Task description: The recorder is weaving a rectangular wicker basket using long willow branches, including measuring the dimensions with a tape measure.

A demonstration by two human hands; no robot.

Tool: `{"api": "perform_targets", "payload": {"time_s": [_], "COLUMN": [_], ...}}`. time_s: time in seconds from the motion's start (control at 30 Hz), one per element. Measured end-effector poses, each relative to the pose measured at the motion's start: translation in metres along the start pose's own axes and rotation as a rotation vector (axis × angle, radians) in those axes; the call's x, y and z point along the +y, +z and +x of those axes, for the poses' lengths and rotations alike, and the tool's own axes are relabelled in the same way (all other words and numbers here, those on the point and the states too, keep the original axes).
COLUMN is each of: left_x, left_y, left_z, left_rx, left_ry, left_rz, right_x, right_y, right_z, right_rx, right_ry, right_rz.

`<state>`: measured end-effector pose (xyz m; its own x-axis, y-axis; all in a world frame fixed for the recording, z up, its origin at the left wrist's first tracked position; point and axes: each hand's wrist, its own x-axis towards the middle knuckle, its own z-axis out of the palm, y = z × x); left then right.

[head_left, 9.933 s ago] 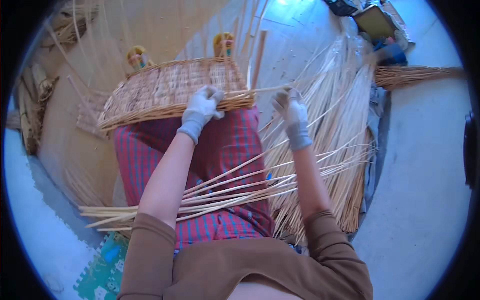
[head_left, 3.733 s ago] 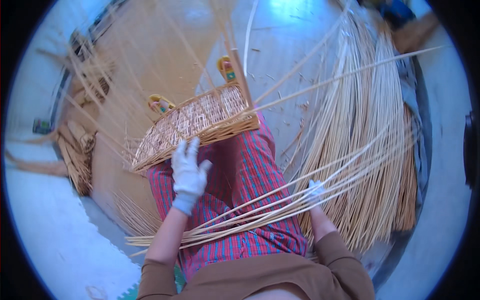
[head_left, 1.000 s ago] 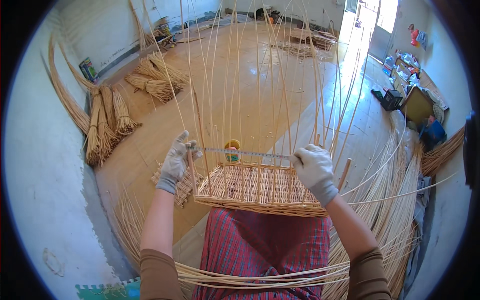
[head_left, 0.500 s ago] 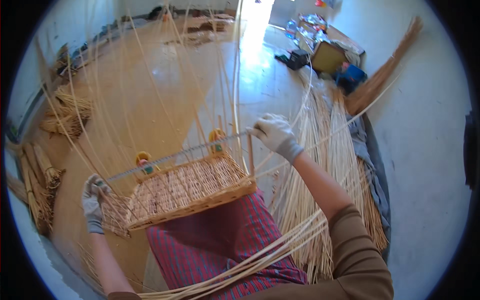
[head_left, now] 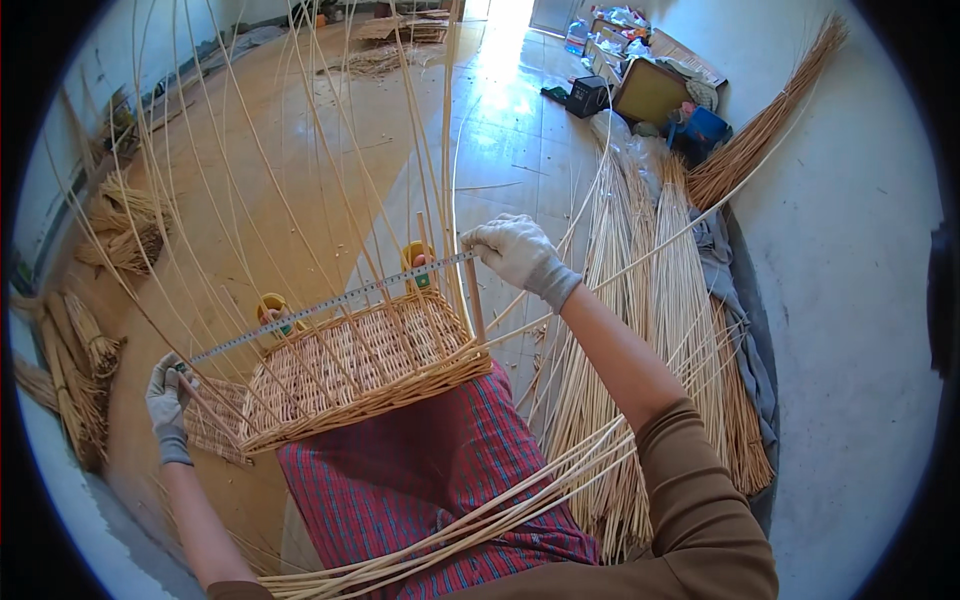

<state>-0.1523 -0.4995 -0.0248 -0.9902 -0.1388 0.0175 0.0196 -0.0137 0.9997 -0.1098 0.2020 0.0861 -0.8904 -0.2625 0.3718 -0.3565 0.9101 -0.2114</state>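
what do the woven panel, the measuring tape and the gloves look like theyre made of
Woven panel: wicker-like plant strands, tan with slight sheen; the interlaced rods show it.
Measuring tape: thin, pale, marked band; metal or plastic, I can't tell.
Gloves: probably knit fabric, matte off-white; soft creases and snug grey cuffs suggest it.

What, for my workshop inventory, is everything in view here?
woven basket: one, light brown, centre
measuring tape: one, whitish, stretched over the basket
thin uprights: many, tan, on the basket
trousers: one pair, checked red, below the basket
woven piece: one, brown, left of the basket
loose rods: several, cream, across the trousers
rod pile: one, cream, right side
cloth: one, grey, beside the rod pile
tall bundle: one, reddish, upper right
bundles: several, tan, far left
container: one, blue, upper right
box: one, black, upper right
footwear: two, yellow, beyond the basket
left hand: one, whitish glove, tape's left end
right hand: one, whitish glove, tape's right end
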Motion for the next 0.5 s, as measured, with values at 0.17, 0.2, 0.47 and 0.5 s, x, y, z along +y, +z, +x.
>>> {"api": "perform_targets", "payload": {"time_s": [0.17,0.2,0.47,0.5], "left_x": [-0.011,-0.013,-0.001,0.007], "left_y": [-0.008,-0.009,0.003,0.01], "left_z": [0.004,0.004,0.01,0.005], "left_rx": [0.064,0.049,0.213,0.319], "left_ry": [-0.033,0.026,0.146,0.308], "left_rz": [-0.03,-0.013,0.335,0.548], "right_x": [0.001,0.0,-0.029,-0.036], "right_y": [0.008,0.008,-0.001,0.0], "right_z": [0.002,0.003,-0.008,-0.016], "right_rx": [-0.018,0.028,-0.073,-0.086], "right_ry": [-0.025,-0.049,0.012,0.043], "right_rz": [0.024,0.045,-0.009,0.001]}}
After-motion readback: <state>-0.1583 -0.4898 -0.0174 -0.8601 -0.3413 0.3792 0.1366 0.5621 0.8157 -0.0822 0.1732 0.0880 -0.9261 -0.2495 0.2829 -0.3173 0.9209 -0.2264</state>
